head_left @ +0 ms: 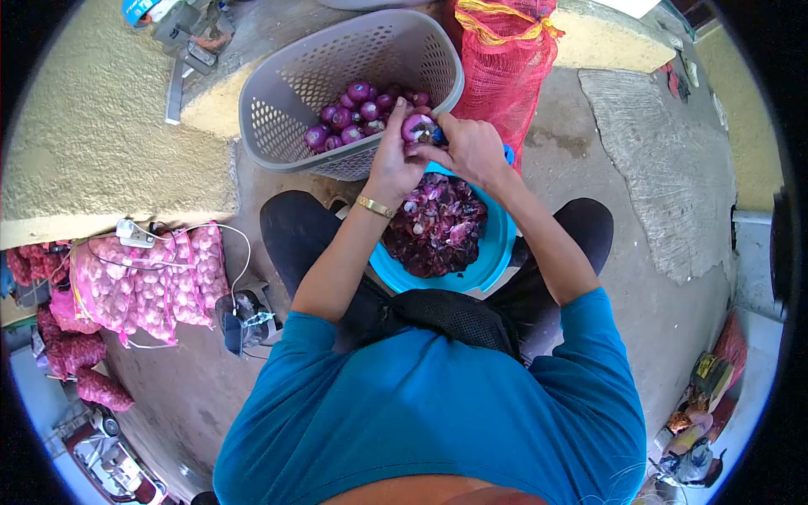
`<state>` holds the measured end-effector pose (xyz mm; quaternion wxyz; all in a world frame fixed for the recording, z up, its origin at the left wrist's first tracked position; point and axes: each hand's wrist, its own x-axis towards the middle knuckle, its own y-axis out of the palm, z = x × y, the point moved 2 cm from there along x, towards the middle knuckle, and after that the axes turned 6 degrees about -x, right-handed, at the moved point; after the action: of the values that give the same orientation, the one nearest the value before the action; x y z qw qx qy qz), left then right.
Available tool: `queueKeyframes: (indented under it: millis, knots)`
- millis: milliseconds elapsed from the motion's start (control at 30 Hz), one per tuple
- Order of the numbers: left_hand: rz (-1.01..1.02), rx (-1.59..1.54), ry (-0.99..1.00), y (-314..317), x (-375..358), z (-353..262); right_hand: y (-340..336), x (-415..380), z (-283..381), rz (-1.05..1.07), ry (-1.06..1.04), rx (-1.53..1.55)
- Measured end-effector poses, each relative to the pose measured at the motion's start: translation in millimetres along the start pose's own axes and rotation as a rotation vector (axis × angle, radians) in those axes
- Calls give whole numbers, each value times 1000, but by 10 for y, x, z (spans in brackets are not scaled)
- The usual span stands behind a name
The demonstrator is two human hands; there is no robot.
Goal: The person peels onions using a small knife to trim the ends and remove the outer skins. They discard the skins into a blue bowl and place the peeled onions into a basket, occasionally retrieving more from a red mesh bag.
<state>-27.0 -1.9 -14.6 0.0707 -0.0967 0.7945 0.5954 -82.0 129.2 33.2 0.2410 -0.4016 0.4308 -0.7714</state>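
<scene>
My left hand (392, 170), with a gold watch or bracelet at the wrist, is closed around a red onion (417, 127). The onion is purple and shiny, with a dark patch facing my right hand. Fingers of my right hand (478, 153) are bent against the onion's right side, gripping a small blue object (438, 135), perhaps a knife handle; any blade is hidden. Both hands are above the near rim of a grey perforated basket (273, 80) holding several red onions (358, 108). Below them, a turquoise basin (502, 240) between my knees contains onion skins (438, 225).
Behind the basin, a red mesh sack (501, 76) stands beside the basket. Mesh bags of pale bulbs (151, 282) lie to the left, with a white power strip (135, 234) and cable on top. A worn flat sheet (656, 160) covers floor at right.
</scene>
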Motion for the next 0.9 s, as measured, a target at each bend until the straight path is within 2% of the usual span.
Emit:
queueKeyframes:
  millis: [67, 133, 167, 233, 333, 433, 467, 533, 567, 633, 700, 800, 867, 900]
  knots:
    - [-7, -42, 16, -202, 117, 23, 71, -13, 51, 3, 16, -32]
    - [44, -181, 73, -245, 150, 22, 221, -53, 67, -41, 130, 25]
    - [43, -180, 73, -267, 163, 67, 274, -70, 60, -42, 130, 27]
    - [-55, -83, 293, -106, 111, 118, 307, -64, 72, -13, 200, 69]
    - [-49, -6, 323, -59, 114, 111, 330, -76, 117, -88, 255, 160]
    - [-13, -53, 350, 67, 72, 111, 312, -40, 34, -85, 179, 156]
    - [-11, -53, 349, 119, 51, 75, 263, -30, -40, -87, 179, 153]
    - [-15, 54, 117, 221, -1, -1, 48, 42, -94, 17, 27, -4]
    - [-15, 54, 116, 175, 24, -20, -10, 57, -81, 17, 28, -5]
    - [14, -28, -27, -6, 106, -9, -82, 48, -21, -11, -34, -62]
    - [41, -38, -23, -97, 121, 23, -7, 4, 0, -47, -20, -72]
    - [-65, -88, 15, -163, 137, 33, 53, 4, 6, -52, 12, -100]
    - [54, -166, -19, -205, 145, 27, 82, -4, 6, -38, 55, -109]
    - [52, -169, -19, -184, 134, 40, 90, -18, 15, -35, 55, -108]
